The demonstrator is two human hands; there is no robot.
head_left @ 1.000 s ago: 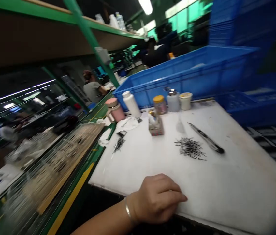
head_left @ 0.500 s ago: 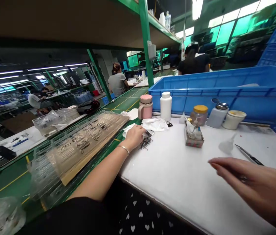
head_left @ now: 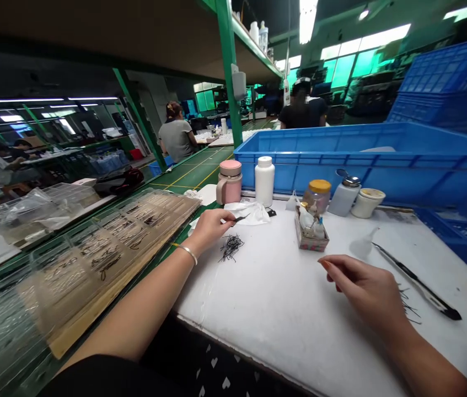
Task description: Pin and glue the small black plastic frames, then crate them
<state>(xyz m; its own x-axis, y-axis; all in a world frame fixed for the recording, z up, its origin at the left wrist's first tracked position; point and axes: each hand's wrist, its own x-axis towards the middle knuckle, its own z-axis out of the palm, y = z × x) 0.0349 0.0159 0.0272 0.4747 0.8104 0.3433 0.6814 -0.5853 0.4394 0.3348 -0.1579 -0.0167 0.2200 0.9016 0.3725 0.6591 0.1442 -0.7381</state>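
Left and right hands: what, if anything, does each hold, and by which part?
The left hand pinches a small dark piece by one end. The right hand shows nothing held, though something tiny could be hidden.

Factory workshop — green benches (head_left: 200, 172); blue crates (head_left: 444, 82); seated workers (head_left: 176, 139).

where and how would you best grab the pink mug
Probably by the handle, coming in from the left: the pink mug stands upright with its handle jutting out on that side, while the white bottle stands close on its right. The left hand looks nearer the handle than the right hand.
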